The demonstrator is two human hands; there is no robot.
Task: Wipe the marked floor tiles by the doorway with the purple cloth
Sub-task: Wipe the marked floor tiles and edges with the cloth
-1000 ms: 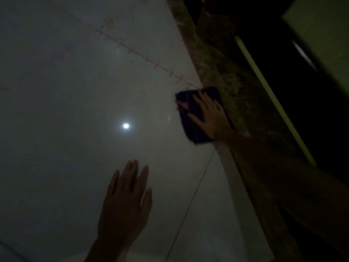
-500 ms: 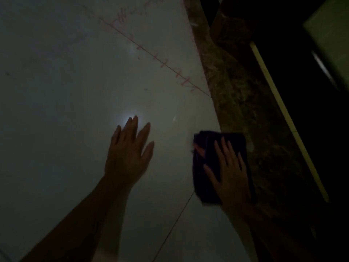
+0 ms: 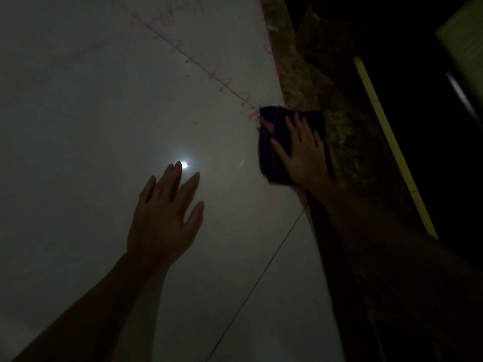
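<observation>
The scene is dim. A folded purple cloth [image 3: 269, 158] lies flat on the pale glossy floor tile [image 3: 91, 105], at the tile's right edge beside the dark stone threshold. My right hand [image 3: 300, 155] presses down on the cloth with fingers spread. Red marks [image 3: 222, 82] run along a grout line from the upper middle down to the cloth's top left corner; more red scribbles sit at the top. My left hand [image 3: 167, 212] rests flat on the tile, fingers apart, holding nothing, left of and nearer to me than the cloth.
A mottled dark stone threshold [image 3: 313, 82] borders the tiles on the right, with a pale strip [image 3: 386, 142] and a dark doorway beyond it. A bright light reflection [image 3: 184, 164] shines on the tile by my left fingertips. A second grout line [image 3: 261, 278] runs down from the threshold.
My right hand slid the cloth down along the tile edge, then back up to the end of the red-marked line. My left hand moved forward on the tile.
</observation>
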